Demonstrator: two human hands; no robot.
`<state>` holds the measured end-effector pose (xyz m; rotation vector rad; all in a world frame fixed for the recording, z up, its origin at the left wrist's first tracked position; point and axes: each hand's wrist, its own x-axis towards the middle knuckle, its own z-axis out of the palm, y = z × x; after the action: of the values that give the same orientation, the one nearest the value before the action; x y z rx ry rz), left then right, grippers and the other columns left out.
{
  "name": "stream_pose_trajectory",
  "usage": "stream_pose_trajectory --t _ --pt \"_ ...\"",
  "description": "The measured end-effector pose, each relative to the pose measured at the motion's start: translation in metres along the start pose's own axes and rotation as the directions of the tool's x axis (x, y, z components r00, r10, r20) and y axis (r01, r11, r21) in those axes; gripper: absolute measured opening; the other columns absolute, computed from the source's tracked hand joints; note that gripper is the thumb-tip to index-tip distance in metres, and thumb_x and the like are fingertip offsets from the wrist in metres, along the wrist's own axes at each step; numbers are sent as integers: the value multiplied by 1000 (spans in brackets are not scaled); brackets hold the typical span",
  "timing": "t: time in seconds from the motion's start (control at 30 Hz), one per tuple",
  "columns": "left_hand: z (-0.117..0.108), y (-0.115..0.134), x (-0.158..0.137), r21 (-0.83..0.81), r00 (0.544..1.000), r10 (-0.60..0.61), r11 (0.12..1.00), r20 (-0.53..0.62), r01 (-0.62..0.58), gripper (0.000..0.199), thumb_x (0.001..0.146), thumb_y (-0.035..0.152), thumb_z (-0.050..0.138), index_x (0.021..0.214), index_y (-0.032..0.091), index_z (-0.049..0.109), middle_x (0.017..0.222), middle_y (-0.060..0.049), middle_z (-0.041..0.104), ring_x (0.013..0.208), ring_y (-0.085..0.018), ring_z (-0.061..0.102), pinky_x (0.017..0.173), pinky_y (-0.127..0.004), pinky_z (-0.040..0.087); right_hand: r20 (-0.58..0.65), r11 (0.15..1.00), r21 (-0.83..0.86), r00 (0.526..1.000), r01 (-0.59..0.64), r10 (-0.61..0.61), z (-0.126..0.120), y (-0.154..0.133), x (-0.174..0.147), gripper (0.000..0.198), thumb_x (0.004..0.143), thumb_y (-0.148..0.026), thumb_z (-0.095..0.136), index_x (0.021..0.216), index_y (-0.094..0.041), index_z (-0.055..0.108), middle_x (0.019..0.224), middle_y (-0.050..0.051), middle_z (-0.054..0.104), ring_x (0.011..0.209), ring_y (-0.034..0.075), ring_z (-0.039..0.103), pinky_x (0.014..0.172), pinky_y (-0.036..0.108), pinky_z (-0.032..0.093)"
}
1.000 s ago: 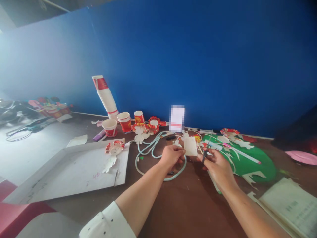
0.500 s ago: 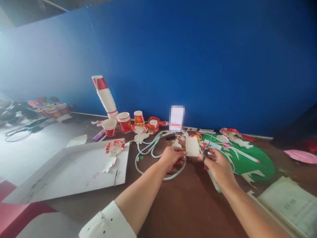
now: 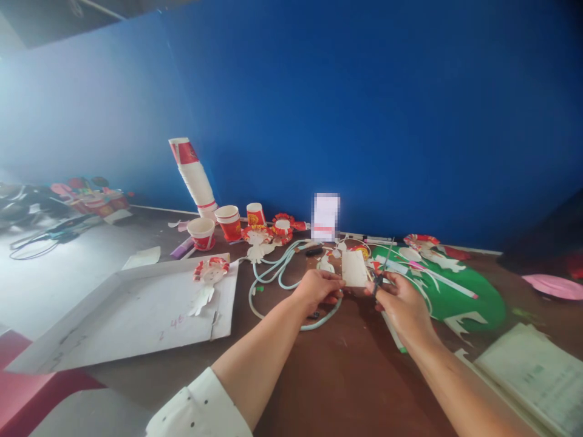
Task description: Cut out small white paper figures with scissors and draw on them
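A small cream piece of paper (image 3: 354, 268) is pinched at its lower left corner by my left hand (image 3: 320, 287). My right hand (image 3: 397, 298) is closed round a pair of dark-handled scissors (image 3: 386, 260), whose blades point up and away just right of the paper. The fingertips of my right hand lie near the paper's lower right corner; I cannot tell whether they touch it. Beneath and left of my left hand, a pale blue cable (image 3: 279, 273) lies coiled on the brown table (image 3: 332, 376).
A leaning stack of paper cups (image 3: 195, 179) stands by the blue wall, with red cups (image 3: 228, 223) near it. A white box lid (image 3: 136, 309) holding a paper figure (image 3: 211, 279) lies left. A green disc (image 3: 483, 297) with pens and scraps, and an open book (image 3: 532, 370), are right.
The paper has tilted slightly and its top edge has shifted a little to the right. Both hands keep nearly the same place, and the scissors stay in my right hand.
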<state>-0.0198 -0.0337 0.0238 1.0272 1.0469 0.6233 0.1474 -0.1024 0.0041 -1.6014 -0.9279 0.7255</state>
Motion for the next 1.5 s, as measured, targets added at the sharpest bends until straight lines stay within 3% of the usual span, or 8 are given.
stream_pose_trajectory --t 0.93,1.5 --pt "-2 -5 3 86 1000 8 996 16 -9 19 73 22 73 87 10 69 65 -4 65 46 -5 51 44 -15 40 -1 1000 -23 1000 -2 2 0 -1 1 44 69 -35 72 109 -21 58 81 4 74 68 23 69 47 27 51" --pt "-3 -7 6 46 999 29 998 31 -31 11 75 16 68 84 9 68 63 -4 64 47 -6 53 43 -16 41 9 1000 -15 1000 -16 17 0 3 2 46 69 -37 72 110 -22 56 80 3 74 77 25 70 48 26 51"
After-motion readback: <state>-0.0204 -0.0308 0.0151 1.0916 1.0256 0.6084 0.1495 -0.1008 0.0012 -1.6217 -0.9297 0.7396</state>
